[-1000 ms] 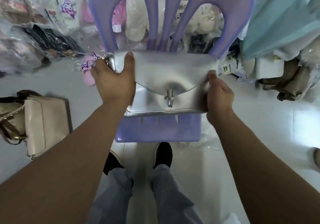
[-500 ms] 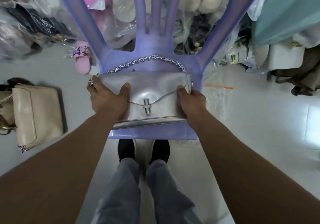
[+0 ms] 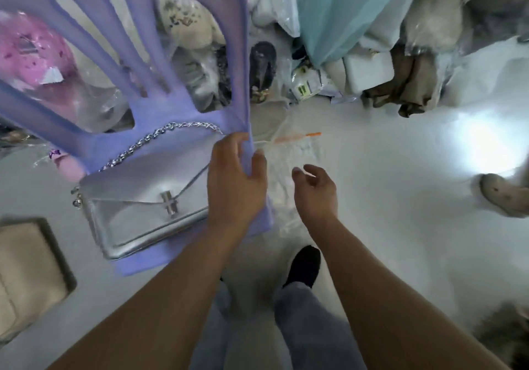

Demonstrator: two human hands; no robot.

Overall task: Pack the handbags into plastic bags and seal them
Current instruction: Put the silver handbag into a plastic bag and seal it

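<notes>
A: What's different from a moment ago?

B: Both hands have let go of the silver handbag. Half a second back they clasped it by its two ends; now it lies alone on the seat of the purple chair, flap up, with its chain draped up against the backrest.

A: And where are the hands?

B: The left hand hovers over the chair's right edge, its grip wide, fingers spread and holding nothing. The right hand is out past the chair, above the floor, its grip loose, fingers lightly curled around nothing.

A: Reaching for what?

B: I'd judge the clear plastic bag lying flat on the floor just beside the chair, the one with the orange strip along its far end. The right hand is over it; whether it touches, I cannot tell.

A: So what does that mean for the task?

B: The handbag seems to be parked, and fetching its wrapper looks like the step in hand. Nothing is packed or sealed yet. A beige handbag also waits on the floor to the left, unbagged as far as I can see.
</notes>
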